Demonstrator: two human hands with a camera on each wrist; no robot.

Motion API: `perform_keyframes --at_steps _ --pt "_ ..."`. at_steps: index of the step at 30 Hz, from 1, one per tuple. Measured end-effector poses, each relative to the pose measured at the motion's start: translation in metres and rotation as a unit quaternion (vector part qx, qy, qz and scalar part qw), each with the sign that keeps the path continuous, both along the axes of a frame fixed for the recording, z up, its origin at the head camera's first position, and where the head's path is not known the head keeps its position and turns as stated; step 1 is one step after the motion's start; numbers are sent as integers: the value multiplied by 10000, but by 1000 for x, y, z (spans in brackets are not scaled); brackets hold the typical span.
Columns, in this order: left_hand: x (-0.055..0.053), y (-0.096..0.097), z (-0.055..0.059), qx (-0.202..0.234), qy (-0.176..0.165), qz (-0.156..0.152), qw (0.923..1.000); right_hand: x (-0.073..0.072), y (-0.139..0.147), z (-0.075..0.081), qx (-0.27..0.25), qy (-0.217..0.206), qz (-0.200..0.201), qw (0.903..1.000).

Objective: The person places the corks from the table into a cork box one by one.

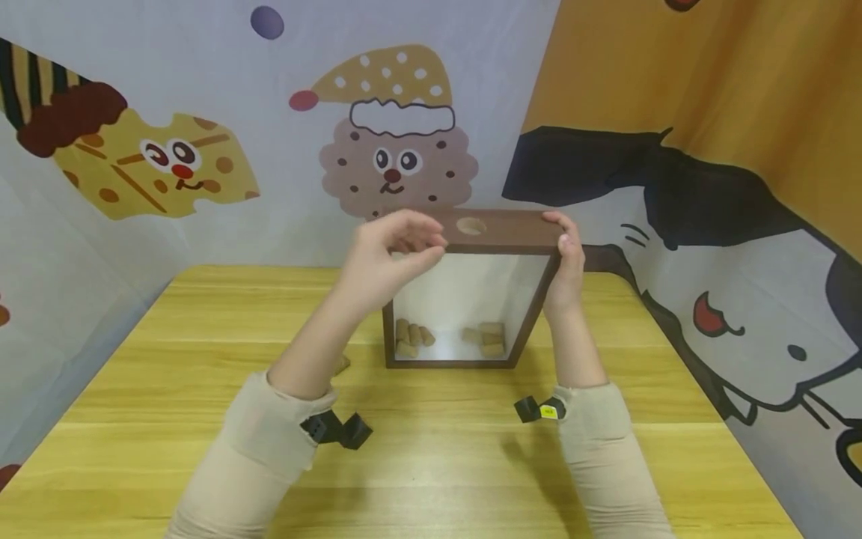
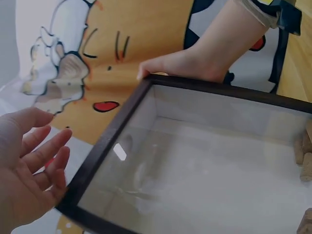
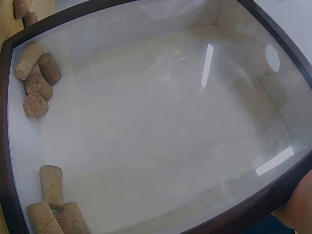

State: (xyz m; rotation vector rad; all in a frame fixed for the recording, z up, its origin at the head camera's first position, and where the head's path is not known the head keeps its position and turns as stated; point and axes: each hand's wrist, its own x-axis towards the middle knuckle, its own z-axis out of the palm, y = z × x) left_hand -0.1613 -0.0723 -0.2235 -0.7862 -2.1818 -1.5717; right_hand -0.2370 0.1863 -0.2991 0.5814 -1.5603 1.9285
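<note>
A dark brown shadow box (image 1: 498, 231) with a clear front and white inside stands upright on the table. Its top edge has a round hole (image 1: 471, 225). Inside, wine corks lie in two heaps along the bottom, the left-hand corks (image 1: 408, 338) and the right-hand corks (image 1: 491, 338). My right hand (image 1: 567, 269) grips the box's upper right corner, fingertips over the top. By the upper left corner is my left hand (image 1: 397, 251), its fingers loosely bent and apart. In the left wrist view the left hand (image 2: 36, 170) holds nothing.
Loose corks (image 3: 24, 12) lie on the table outside the box, one cork (image 1: 342, 364) partly hidden behind my left forearm. Under everything is a yellow wood-grain table (image 1: 417, 464). A cartoon-printed cloth (image 1: 269, 150) hangs close behind it and on the right.
</note>
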Motion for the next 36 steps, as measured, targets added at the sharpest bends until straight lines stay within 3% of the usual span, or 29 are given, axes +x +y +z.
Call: perform_keyframes --at_steps 6,11,17,23,30,36 --pt "18 -24 -26 215 318 -27 9993 0 0 0 67 -47 -8 10000" --pt "20 -48 -57 96 36 422 9991 0 0 0 73 -67 46 9999" --pt "14 -85 -102 -262 -489 1264 9904 1 -1 1 85 -110 16 9999" --pt "4 -120 -141 -456 -1001 1734 9787 1 0 1 157 -161 -67 9997" --pt "-8 -141 -171 -766 -1681 1817 9658 0 0 0 107 -134 -65 9998" --pt "-16 -151 -193 -867 -2009 1776 9595 0 0 1 123 -119 -71 9998"
